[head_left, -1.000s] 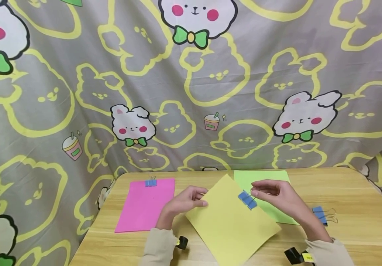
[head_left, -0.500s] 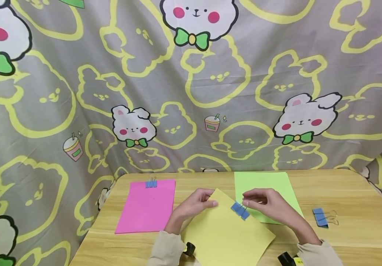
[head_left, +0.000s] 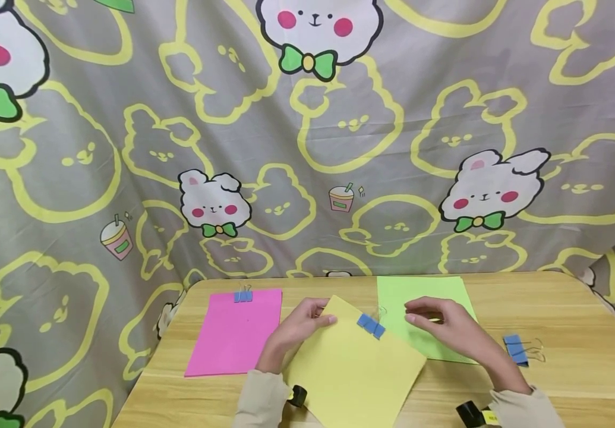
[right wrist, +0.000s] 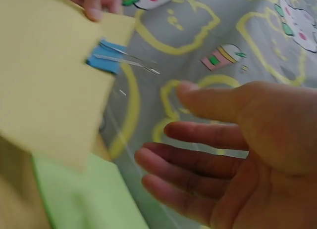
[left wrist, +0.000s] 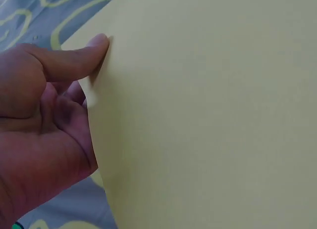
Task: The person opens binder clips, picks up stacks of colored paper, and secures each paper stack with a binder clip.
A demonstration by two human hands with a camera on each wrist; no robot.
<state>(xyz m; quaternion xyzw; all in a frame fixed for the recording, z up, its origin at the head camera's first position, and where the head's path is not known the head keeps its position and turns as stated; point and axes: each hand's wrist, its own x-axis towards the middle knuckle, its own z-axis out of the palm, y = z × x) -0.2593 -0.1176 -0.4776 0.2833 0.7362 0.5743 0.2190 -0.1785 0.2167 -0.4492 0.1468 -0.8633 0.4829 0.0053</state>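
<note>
My left hand (head_left: 303, 324) pinches the upper left edge of a yellow paper stack (head_left: 355, 371), thumb on the front and fingers behind, as the left wrist view also shows at the thumb (left wrist: 79, 61). On the stack's upper right edge sits a blue binder clip (head_left: 371, 326), its wire handles pointing outward. To the right of that clip my right hand (head_left: 446, 324) is apart from it, fingers relaxed and holding nothing. In the right wrist view a gap separates the clip (right wrist: 106, 56) from the right hand (right wrist: 237, 145). The yellow stack is tilted and raised above the table.
Green paper (head_left: 419, 303) lies at the back, partly under the right hand. Pink paper (head_left: 237, 333) with its own blue binder clip (head_left: 243, 296) lies at left. A loose blue binder clip (head_left: 516, 349) rests at right on the wooden table (head_left: 569, 309). A patterned curtain (head_left: 307, 137) hangs behind.
My right hand has let go of the clip's handles and drawn away to the right. The yellow stack, with the clip on it, has shifted left with my left hand still gripping it.
</note>
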